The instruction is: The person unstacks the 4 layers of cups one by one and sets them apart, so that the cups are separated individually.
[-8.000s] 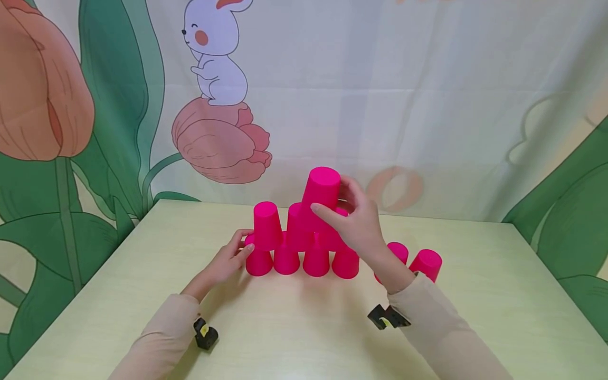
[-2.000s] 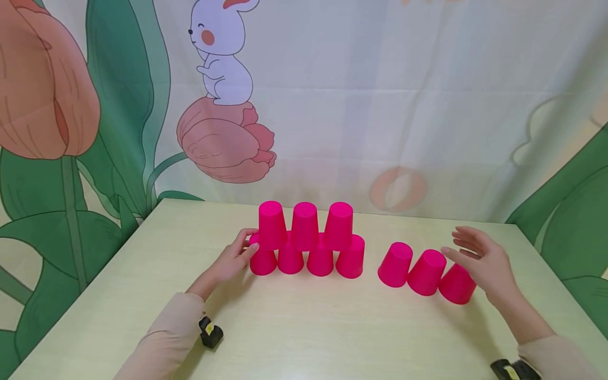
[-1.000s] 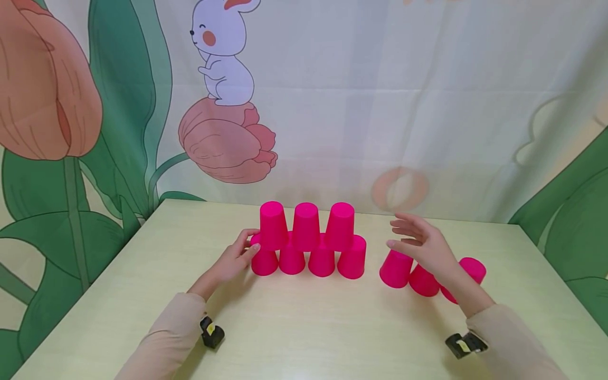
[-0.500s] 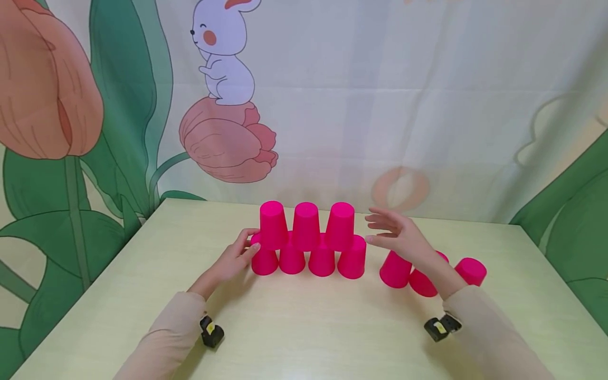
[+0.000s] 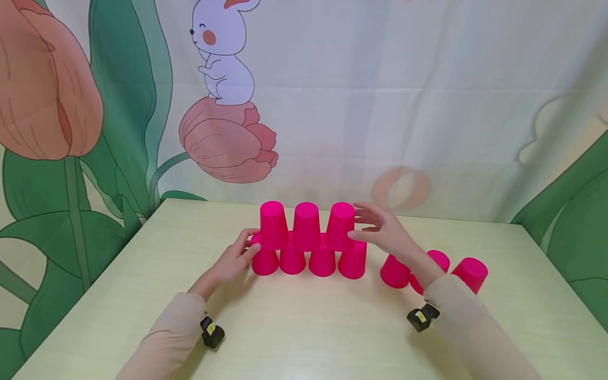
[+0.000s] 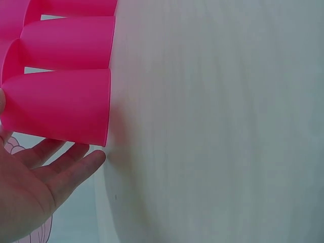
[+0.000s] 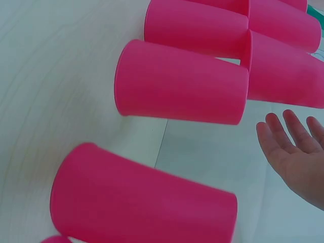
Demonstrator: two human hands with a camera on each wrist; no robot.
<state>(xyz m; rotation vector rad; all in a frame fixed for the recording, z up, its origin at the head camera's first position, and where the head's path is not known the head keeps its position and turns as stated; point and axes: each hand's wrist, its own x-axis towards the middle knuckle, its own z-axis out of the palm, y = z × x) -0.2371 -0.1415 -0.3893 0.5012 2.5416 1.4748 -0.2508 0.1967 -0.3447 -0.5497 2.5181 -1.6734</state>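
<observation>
Several pink cups stand upside down in a bottom row, the leftmost bottom cup point(image 5: 264, 262) beside my left hand point(image 5: 235, 257). That hand's thumb lies at the cup's near side, its fingers extended along the far side point(image 6: 66, 167). Three more cups sit above, bridging the lower ones: an upper left cup point(image 5: 273, 227), an upper middle cup point(image 5: 306, 227) and an upper right cup point(image 5: 339, 227). My right hand point(image 5: 382, 230) is spread at the upper right cup, thumb tip overlapping its edge in the head view. In the right wrist view a gap shows between its fingertips and the cups.
Right of the stack, three pink cups stand upside down on the pale table point(image 5: 304, 338): a near-stack cup point(image 5: 395, 272), a middle cup point(image 5: 439, 259) and an outer cup point(image 5: 471, 273). My right forearm partly covers them. A printed curtain point(image 5: 304, 95) hangs behind the table.
A cup my right hand held over the stack earlier now stands as the upper right one. My right hand went out over the loose cups, then came back left, empty. Left hand stayed.
</observation>
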